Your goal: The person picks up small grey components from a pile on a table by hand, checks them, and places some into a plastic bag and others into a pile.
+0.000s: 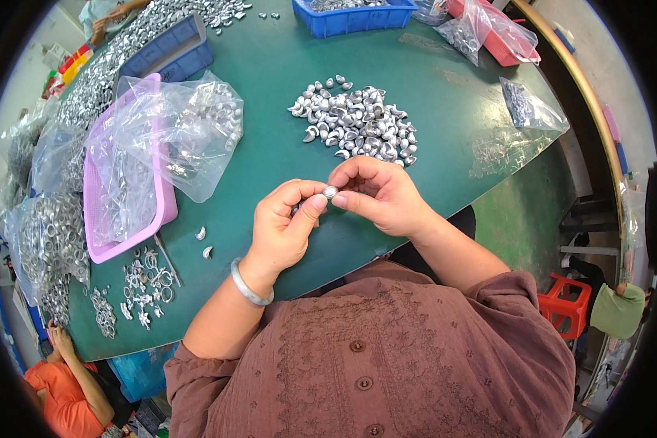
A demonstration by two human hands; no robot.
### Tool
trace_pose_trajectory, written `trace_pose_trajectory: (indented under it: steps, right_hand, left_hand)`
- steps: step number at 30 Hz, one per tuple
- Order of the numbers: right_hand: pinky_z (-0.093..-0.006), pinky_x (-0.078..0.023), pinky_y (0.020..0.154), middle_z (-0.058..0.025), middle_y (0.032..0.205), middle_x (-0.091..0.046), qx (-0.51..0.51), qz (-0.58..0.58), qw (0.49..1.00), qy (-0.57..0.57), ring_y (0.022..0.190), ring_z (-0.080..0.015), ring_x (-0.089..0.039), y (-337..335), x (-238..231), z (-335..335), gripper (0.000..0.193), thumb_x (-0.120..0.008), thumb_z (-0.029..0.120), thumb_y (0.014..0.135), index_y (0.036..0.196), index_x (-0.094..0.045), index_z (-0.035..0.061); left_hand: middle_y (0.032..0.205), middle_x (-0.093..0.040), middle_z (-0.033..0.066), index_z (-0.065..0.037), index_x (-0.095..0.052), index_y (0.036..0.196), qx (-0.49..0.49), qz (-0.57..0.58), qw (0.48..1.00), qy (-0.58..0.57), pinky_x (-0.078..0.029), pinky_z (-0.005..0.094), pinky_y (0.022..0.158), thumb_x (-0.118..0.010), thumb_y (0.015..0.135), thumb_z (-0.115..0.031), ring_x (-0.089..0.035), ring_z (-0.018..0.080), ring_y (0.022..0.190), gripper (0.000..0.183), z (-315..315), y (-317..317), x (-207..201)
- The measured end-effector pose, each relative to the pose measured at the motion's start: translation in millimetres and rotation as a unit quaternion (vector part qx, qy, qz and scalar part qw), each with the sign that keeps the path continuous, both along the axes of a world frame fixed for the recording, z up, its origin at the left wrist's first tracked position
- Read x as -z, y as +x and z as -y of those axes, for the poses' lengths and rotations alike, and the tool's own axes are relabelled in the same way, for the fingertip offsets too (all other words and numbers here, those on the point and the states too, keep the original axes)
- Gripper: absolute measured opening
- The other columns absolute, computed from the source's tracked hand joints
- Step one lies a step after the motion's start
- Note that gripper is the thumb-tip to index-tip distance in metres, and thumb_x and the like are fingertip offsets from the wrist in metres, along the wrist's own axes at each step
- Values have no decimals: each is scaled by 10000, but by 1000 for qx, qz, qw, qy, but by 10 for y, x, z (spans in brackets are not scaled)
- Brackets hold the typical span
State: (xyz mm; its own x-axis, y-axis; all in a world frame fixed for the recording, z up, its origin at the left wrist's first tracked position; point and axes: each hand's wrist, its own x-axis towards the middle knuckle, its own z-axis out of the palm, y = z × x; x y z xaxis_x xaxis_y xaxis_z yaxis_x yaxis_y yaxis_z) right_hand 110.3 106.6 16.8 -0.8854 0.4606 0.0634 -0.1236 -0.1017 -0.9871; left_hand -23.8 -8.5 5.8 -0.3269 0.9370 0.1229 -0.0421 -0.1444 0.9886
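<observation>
The person wears a loose brown blouse of thin, crinkled cloth, with fine embroidery stitched in the same colour across the chest. A row of small round brown buttons runs down the middle of the front, and the sleeves are short and wide, ending above the elbows. On the left wrist sits a smooth, pale grey-green bangle.

A small-parts assembly workshop, seen from my seat at the bench

I sit at a green work table heaped with small silver metal pieces; along its left edge lie clear bags of parts over a pink tray, at its far edge stand blue bins, and another worker's hand reaches in at the near left corner
</observation>
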Motion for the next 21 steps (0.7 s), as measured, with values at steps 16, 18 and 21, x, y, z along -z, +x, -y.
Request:
trace_pose_trajectory:
  steps: [16,18,21]
  right_hand:
    - [-210,-443,579,-30,741,-560,97,-28,975,199,640,-83,-536,-111,55,79,100,-628,7,736,794,-547,9]
    - [-211,-445,579,-30,740,-559,97,-30,975,199,640,-84,-537,-115,60,77,102,-630,6,735,795,-547,9]
    - [-212,-447,581,-30,740,-560,99,-28,975,198,643,-85,-539,-118,75,71,105,-631,6,734,797,-548,8]
  left_hand:
    - [725,-563,-23,-38,-578,972,-7,157,986,-60,-371,122,501,-502,865,-147,-464,16,573,171,-22,-5,-35]
    - [726,-563,-22,-38,-579,973,-8,158,986,-58,-372,122,501,-501,865,-148,-465,15,574,172,-25,-3,-33]
    - [760,-572,-13,-28,-577,978,2,168,984,-58,-388,135,531,-501,866,-144,-479,22,620,179,-16,-28,-31]
